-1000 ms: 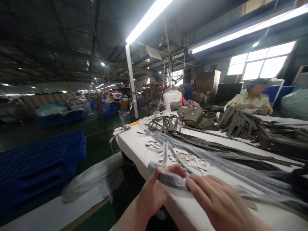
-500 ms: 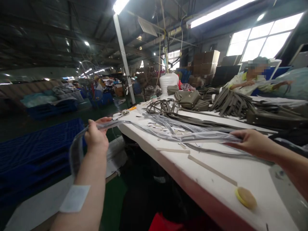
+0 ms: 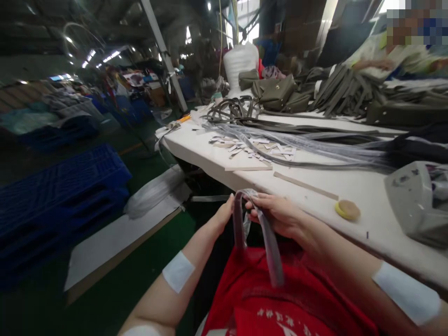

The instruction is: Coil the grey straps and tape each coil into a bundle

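In the head view, the hands have come together from a wide spread: the right hand (image 3: 280,212) pinches the plastic-wrapped strap (image 3: 271,247), now looped rather than stretched, at lower centre above the red garment (image 3: 315,298); the left hand (image 3: 223,215) meets it, closure unclear.

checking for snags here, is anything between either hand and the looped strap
Nothing visible stands between them. The right hand has its fingers on the looped strap, and the left hand is right up at its other side. The table lies beyond both hands, not between. Whether the left fingers grip cannot be told.
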`<control>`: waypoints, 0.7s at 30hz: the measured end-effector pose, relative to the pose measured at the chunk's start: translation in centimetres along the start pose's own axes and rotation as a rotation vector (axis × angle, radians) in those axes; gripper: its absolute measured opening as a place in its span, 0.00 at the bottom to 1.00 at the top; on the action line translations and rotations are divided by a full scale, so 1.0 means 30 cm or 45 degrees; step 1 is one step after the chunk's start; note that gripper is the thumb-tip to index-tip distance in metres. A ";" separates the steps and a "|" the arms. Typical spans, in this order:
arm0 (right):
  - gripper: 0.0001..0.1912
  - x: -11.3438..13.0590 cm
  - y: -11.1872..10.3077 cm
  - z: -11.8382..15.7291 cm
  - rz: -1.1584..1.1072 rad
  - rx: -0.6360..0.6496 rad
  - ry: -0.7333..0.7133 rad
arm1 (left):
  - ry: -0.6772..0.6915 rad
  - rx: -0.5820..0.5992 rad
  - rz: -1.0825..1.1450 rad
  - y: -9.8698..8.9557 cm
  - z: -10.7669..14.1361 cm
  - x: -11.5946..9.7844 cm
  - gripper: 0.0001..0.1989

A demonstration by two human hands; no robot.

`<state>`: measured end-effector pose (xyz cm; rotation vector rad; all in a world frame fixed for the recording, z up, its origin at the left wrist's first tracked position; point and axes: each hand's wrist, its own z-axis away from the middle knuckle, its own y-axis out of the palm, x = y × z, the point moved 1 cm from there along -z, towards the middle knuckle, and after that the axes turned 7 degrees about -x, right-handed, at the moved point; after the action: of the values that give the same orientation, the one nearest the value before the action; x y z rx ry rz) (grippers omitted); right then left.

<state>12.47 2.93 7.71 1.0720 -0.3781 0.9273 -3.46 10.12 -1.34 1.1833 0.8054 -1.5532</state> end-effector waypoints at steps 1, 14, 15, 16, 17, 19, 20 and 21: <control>0.06 -0.061 -0.027 -0.039 -0.102 -0.112 0.018 | -0.011 -0.094 -0.030 -0.001 0.027 0.047 0.34; 0.09 -0.261 -0.214 -0.171 -0.379 -0.491 0.013 | -0.648 0.574 0.042 -0.008 0.358 0.208 0.28; 0.08 -0.261 -0.223 -0.168 -0.367 -0.485 0.010 | -0.689 0.616 0.070 -0.003 0.356 0.213 0.28; 0.07 -0.264 -0.230 -0.164 -0.354 -0.477 0.008 | -0.710 0.641 0.091 0.003 0.351 0.217 0.28; 0.05 -0.268 -0.236 -0.158 -0.344 -0.469 0.009 | -0.711 0.650 0.110 0.009 0.342 0.221 0.29; 0.03 -0.282 -0.243 -0.147 -0.314 -0.460 -0.018 | -0.688 0.644 0.134 0.024 0.323 0.225 0.29; 0.02 -0.290 -0.244 -0.142 -0.291 -0.456 -0.046 | -0.673 0.637 0.134 0.035 0.314 0.226 0.29; 0.01 -0.298 -0.245 -0.139 -0.262 -0.455 -0.075 | -0.659 0.625 0.129 0.047 0.306 0.226 0.29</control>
<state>12.46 1.26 -4.47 0.7936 -0.4540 0.6169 -5.13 -0.67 -4.93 1.0562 0.0198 -1.9152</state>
